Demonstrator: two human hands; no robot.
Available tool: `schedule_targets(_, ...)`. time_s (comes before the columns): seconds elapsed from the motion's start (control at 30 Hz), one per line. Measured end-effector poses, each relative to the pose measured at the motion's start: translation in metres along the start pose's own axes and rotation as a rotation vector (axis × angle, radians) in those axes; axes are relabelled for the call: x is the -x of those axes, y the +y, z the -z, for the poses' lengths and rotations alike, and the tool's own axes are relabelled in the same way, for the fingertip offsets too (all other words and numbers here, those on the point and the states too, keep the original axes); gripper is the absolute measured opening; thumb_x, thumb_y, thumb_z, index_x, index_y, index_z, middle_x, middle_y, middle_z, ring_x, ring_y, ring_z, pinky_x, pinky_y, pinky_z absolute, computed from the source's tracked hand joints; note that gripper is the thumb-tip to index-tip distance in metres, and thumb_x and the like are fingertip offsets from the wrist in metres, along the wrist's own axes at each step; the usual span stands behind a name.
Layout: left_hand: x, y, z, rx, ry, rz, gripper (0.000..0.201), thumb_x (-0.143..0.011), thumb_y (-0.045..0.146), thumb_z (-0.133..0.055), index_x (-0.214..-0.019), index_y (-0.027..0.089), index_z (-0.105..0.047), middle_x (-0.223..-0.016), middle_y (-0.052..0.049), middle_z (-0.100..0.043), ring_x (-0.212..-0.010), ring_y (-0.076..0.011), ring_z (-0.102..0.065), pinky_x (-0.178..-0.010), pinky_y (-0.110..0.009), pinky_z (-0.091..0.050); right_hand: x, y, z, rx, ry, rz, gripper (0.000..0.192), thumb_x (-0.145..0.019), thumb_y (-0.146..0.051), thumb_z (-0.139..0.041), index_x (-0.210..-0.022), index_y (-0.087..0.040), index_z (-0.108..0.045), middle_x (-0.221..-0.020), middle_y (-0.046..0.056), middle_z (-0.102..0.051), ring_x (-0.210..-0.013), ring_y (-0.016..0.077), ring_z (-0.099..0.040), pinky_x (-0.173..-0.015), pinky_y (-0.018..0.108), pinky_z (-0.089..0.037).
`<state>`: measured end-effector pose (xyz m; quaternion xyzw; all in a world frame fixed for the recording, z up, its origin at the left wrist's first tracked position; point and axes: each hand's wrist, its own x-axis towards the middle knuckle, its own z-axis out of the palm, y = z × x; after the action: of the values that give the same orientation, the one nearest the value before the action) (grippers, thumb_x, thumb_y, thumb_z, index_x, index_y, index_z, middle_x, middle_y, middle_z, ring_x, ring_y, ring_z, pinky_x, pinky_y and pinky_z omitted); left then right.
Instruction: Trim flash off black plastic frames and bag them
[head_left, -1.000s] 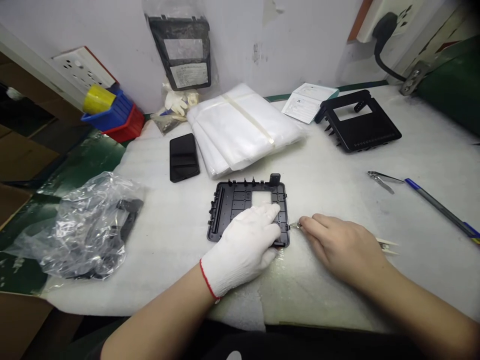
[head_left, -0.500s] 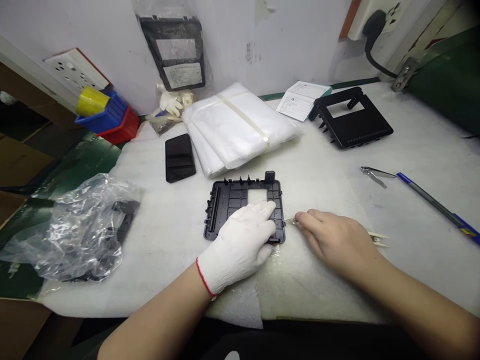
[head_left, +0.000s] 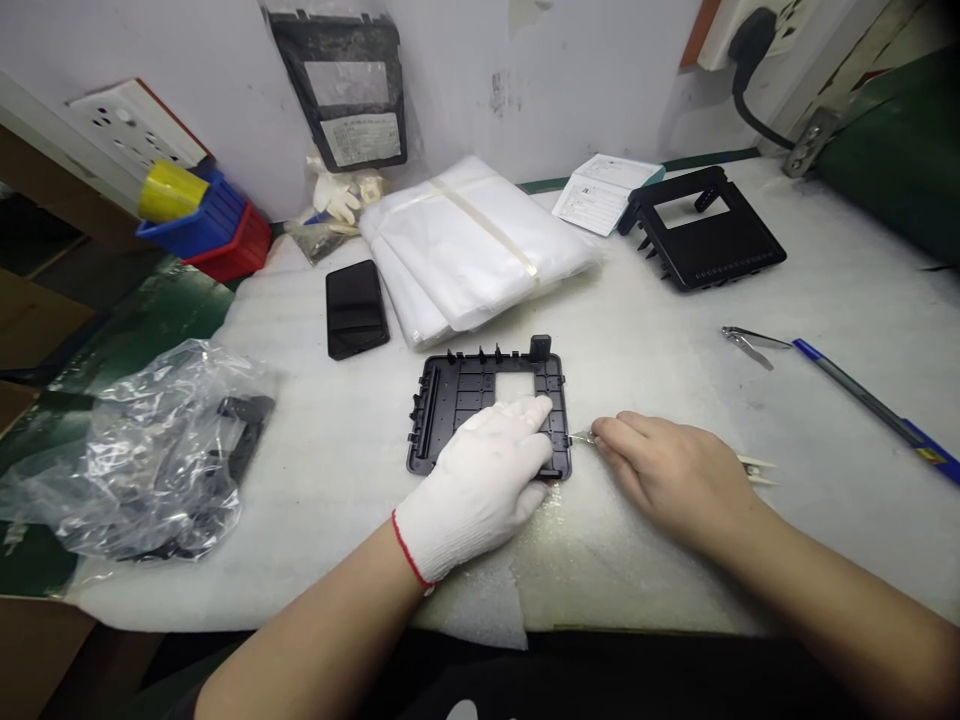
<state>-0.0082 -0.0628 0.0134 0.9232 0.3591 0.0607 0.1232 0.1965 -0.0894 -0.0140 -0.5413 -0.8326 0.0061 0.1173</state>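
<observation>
A black plastic cover [head_left: 444, 425] with ribs, clips and a rectangular window lies on the padded table in front of me. My left hand [head_left: 491, 465], in a white knit glove with a red cuff edge, grips its near right part, fingers over the inner face and thumb by the front edge. Bare and closed, my right hand [head_left: 667, 470] holds small cutting nippers [head_left: 759, 470]. Their metal tip touches or nearly touches the cover's right edge; cream handle ends stick out behind the palm, and the middle is hidden.
A second black cover [head_left: 720, 240] sits back right, near nail clippers [head_left: 746, 343] and a blue pen [head_left: 870, 400]. Plastic bags [head_left: 480, 240] are stacked behind, beside a phone [head_left: 356, 308]. A clear bag of black parts [head_left: 172, 450] and bins [head_left: 225, 235] are left.
The view has shifted slightly. Both hands, the cover and the nippers keep nearly the same positions.
</observation>
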Motion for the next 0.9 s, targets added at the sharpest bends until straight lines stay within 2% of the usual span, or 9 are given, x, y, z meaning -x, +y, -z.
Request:
schedule_targets(0.27, -0.0012, -0.0006, -0.0003, -0.002, 0.0, 0.003, 0.016, -0.079, 0.022, -0.053, -0.092, 0.014, -0.059, -0.135, -0.013, -0.044, -0.124, -0.0268, -0.04, -0.103, -0.042, -0.036, -0.0019, -0.0033, 0.001, 0.079, 0.018, 0.016, 0.027, -0.089, -0.024, -0.033, -0.077, -0.02, -0.056, -0.062, 0.0, -0.052, -0.049, 0.0116, -0.041, -0.045, 0.025, -0.015)
schedule_targets(0.43, -0.0014, -0.0007, -0.0002, -0.018, -0.003, -0.003, 0.017, -0.078, 0.023, -0.055, -0.091, 0.013, -0.059, -0.135, -0.014, -0.044, -0.124, -0.0277, -0.041, -0.103, -0.042, -0.036, -0.0015, -0.0044, 0.0017, 0.137, -0.01, 0.013, 0.021, -0.086, -0.019, -0.037, -0.08, -0.02, -0.057, -0.062, 0.0, -0.052, -0.05, 0.013, -0.043, -0.046, 0.026, -0.014)
schedule_targets(0.6, -0.0018, 0.0002, 0.0008, -0.018, -0.006, 0.006, 0.015, -0.078, 0.02, -0.054, -0.09, 0.014, -0.06, -0.135, -0.013, -0.044, -0.124, -0.0274, -0.041, -0.102, -0.043, -0.038, -0.0035, -0.0026, 0.0041, 0.136, -0.094, 0.033, 0.019, -0.082, -0.014, -0.04, -0.086, -0.02, -0.057, -0.069, 0.001, -0.057, -0.055, 0.0142, -0.047, -0.045, 0.026, -0.014)
schedule_targets(0.9, -0.0027, -0.0005, 0.0015, -0.033, -0.019, 0.003, 0.013, -0.077, 0.018, -0.054, -0.087, 0.015, -0.06, -0.135, -0.013, -0.044, -0.125, -0.0268, -0.041, -0.103, -0.042, -0.037, -0.0081, -0.0011, 0.0098, 0.114, -0.207, 0.021, 0.017, -0.083, -0.016, -0.041, -0.088, -0.021, -0.056, -0.072, 0.0, -0.056, -0.055, 0.0139, -0.047, -0.044, 0.026, -0.011)
